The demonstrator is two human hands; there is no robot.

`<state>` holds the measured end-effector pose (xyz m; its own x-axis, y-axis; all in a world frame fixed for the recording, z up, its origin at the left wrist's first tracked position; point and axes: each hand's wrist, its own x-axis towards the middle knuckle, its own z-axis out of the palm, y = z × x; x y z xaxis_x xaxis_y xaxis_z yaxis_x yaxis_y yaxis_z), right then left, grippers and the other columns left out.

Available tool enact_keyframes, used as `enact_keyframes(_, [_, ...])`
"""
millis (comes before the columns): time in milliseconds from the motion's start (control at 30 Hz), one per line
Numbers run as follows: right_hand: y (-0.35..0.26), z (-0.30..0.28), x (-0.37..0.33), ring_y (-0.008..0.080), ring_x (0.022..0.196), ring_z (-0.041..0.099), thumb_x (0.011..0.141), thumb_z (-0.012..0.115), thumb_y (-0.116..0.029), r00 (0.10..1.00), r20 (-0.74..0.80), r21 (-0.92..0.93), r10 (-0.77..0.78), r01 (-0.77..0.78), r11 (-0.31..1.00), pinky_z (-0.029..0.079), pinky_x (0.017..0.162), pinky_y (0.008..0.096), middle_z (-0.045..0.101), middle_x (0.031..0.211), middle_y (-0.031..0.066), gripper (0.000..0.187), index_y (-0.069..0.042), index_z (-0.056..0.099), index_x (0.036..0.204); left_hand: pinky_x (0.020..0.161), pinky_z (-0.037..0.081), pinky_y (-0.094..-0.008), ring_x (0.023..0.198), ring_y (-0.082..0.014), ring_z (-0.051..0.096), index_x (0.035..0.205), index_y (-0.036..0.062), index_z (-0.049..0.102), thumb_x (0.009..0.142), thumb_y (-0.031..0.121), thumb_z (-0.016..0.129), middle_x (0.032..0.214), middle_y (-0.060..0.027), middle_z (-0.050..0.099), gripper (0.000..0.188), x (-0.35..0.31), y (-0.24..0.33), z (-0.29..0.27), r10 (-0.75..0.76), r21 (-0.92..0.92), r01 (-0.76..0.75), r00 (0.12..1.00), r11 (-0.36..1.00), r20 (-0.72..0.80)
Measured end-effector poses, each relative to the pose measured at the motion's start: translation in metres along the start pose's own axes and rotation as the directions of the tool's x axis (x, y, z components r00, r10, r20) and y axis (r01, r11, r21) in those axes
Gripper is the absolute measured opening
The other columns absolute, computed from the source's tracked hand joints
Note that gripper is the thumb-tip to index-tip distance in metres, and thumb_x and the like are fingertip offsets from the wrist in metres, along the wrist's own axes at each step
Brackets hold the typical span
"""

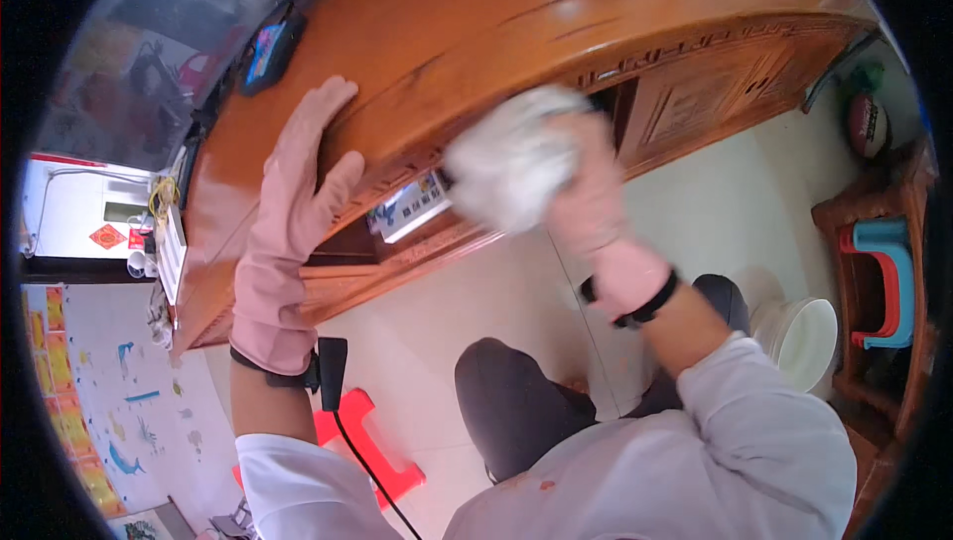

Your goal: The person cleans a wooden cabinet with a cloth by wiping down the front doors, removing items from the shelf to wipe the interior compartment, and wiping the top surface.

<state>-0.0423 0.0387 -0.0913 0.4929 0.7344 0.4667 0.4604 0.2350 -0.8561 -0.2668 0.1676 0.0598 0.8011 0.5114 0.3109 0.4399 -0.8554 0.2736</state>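
Both my hands wear pink rubber gloves. My left hand (293,193) lies on the front edge of a brown wooden cabinet (467,24), fingers stretched out and the thumb apart. In my right hand (594,198) is a bunched white cloth (511,158), held against or close to the carved front edge; motion blurs both, and I cannot tell exactly where the cloth touches. Below the cloth, an open compartment of the cabinet shows a white box (415,210) with dark print.
A small device with a lit screen (266,56) stands on the cabinet top at left. A red plastic stool (372,451) is by my left forearm. At right are a white bucket (806,341), a wooden stand (832,217) with stacked plastic stools (898,272), and a ball (868,125).
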Motion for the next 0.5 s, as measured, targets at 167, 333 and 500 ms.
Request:
enact_keyframes(167, [0.021,-0.02,0.004,0.0217,0.108,0.054,0.067,0.084,-0.015,0.98,-0.175,0.291,0.096,-0.042,0.956,0.046,0.093,0.0377,0.05,0.119,0.0118,0.071,-0.008,0.039,0.122,0.11,0.032,-0.0399,0.131,-0.0369,0.042,0.133,0.0049,0.049,0.083,0.017,0.062,0.138,-0.0216,0.048,0.053,0.006,0.007,-0.003,-0.004,0.049,0.004,1.0,0.999,0.001])
enact_keyframes(333, [-0.022,0.071,-0.039,0.0384,0.112,0.053,0.059,0.082,-0.016,1.0,0.003,-0.015,0.004,-0.004,1.0,0.046,0.093,0.0461,0.051,0.117,0.0206,0.077,-0.009,0.042,0.125,0.11,0.031,-0.04,0.131,-0.0367,0.042,0.133,0.0049,0.049,0.083,0.017,0.063,0.138,-0.0217,0.047,0.053,0.008,-0.002,0.008,0.004,0.029,-0.004,1.0,1.0,0.002])
enact_keyframes(500, [-0.063,0.118,-0.045,0.0326,0.08,0.064,0.072,0.068,-0.023,0.88,0.368,0.028,-0.3,0.312,0.95,0.053,0.065,0.0449,0.059,0.093,0.0129,0.033,-0.022,0.063,0.105,0.111,0.031,-0.0413,0.134,-0.0351,0.039,0.136,0.0069,0.047,0.084,0.018,0.063,0.141,-0.0195,0.045,0.056,0.005,0.002,0.0,-0.053,0.035,0.052,0.998,0.998,0.03])
